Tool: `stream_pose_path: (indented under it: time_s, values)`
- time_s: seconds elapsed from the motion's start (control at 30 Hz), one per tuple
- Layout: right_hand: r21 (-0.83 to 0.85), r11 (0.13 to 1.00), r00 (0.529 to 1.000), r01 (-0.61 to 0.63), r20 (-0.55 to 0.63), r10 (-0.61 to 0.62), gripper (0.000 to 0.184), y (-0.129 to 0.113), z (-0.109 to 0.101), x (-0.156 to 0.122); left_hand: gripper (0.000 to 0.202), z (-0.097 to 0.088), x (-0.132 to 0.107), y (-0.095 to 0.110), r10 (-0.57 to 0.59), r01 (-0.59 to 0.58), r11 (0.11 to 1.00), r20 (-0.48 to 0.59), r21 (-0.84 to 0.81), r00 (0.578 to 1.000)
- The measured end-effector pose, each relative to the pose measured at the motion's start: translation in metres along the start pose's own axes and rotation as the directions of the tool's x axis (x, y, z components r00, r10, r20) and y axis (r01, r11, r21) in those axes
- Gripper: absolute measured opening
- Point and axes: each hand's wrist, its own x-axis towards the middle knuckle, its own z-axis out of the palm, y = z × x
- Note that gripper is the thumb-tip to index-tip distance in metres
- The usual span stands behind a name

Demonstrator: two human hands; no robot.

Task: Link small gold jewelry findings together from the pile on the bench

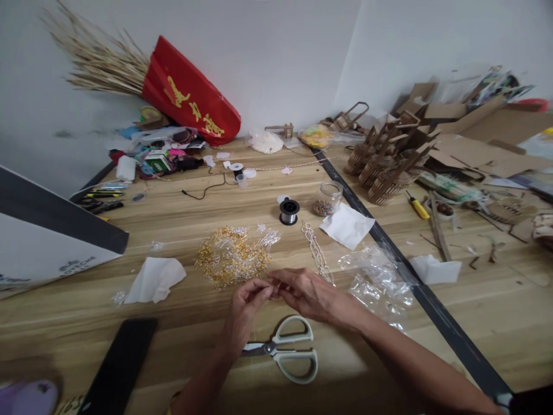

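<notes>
My left hand [249, 305] and my right hand [305, 291] meet fingertip to fingertip above the table. Both are closed in a pinch, and what sits between the fingers is too small to make out. Just beyond them spreads a pile of gold and silver beaded strands [235, 256]. Below the hands lie scissors [298, 349] with pale handles, their blades partly hidden by my left wrist. A spool of fine wire [289, 211] stands farther back, and a string of pale beads [317, 251] lies to the right of the pile.
A glass jar [327, 199] with small beads stands near a white paper sheet [348, 226]. Clear plastic bags [380, 282] lie right of my hand. A black phone-like slab [118, 366] and a white tissue [155, 280] are at left; small woven baskets [384, 173] crowd the right back.
</notes>
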Motion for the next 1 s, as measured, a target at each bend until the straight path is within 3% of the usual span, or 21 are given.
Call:
stream_pose_path:
  time_s: [0.13,0.47,0.67,0.77,1.0]
  values:
    - [0.029,1.000,0.999,0.009,-0.031,-0.008,0.021,0.009,0.006,0.002,0.017,0.000,0.001,0.002,0.002,-0.001,1.000,-0.024,0.013,1.000]
    - [0.093,0.991,0.986,-0.100,-0.127,0.111,0.010,0.015,0.016,0.002,0.013,-0.003,0.003,-0.004,-0.007,0.006,1.000,-0.095,-0.008,0.995]
    - [0.031,0.997,0.985,-0.072,-0.155,0.076,0.012,0.021,0.025,0.003,0.008,-0.011,0.004,-0.006,-0.009,0.011,0.999,-0.052,0.034,0.999]
    - [0.022,0.996,0.979,-0.085,-0.181,0.088,0.012,0.023,0.028,0.003,0.011,-0.014,0.006,-0.008,0.017,-0.012,0.998,-0.081,0.060,0.997]
    - [0.252,0.951,0.932,-0.177,-0.269,0.245,0.006,0.024,0.031,0.005,0.010,-0.016,0.005,-0.006,0.010,0.011,0.990,-0.141,0.143,0.990]
